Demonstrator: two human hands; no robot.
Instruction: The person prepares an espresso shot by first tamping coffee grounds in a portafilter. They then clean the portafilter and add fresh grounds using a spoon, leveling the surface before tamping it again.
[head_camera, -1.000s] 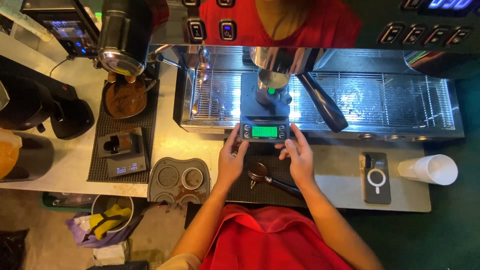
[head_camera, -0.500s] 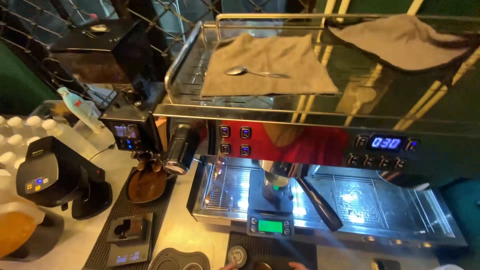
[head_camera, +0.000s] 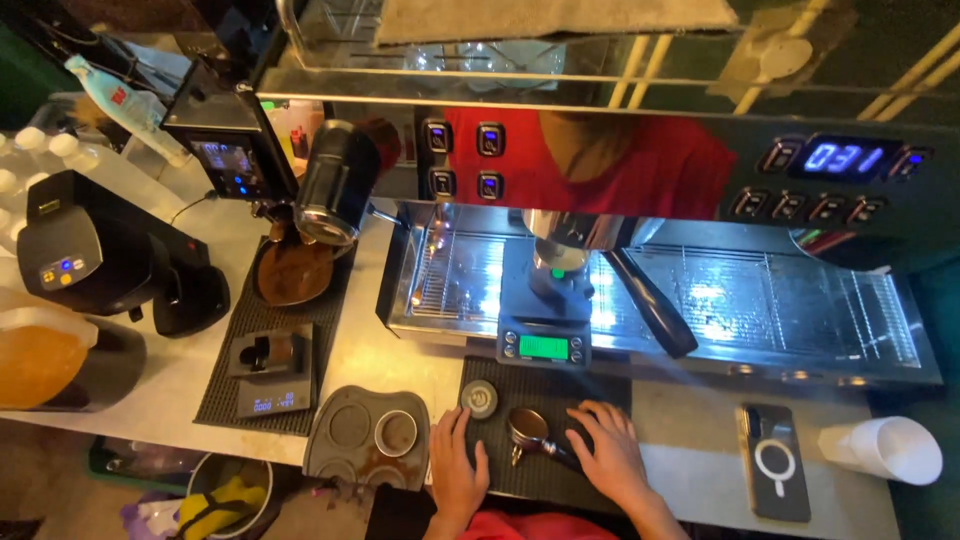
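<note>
View has tipped down since half a second ago, both hands now showing | left hand (head_camera: 457, 472) flat, open, empty beside tamper (head_camera: 480, 398) | right hand (head_camera: 606, 455) loosely over portafilter (head_camera: 530, 428) handle, grip unclear | both on black mat (head_camera: 590, 385) below scale (head_camera: 543, 346)

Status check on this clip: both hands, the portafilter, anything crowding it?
Left hand flat on black mat, empty. Right hand resting on portafilter handle. Tamper close beside the basket; scale just beyond.
</note>
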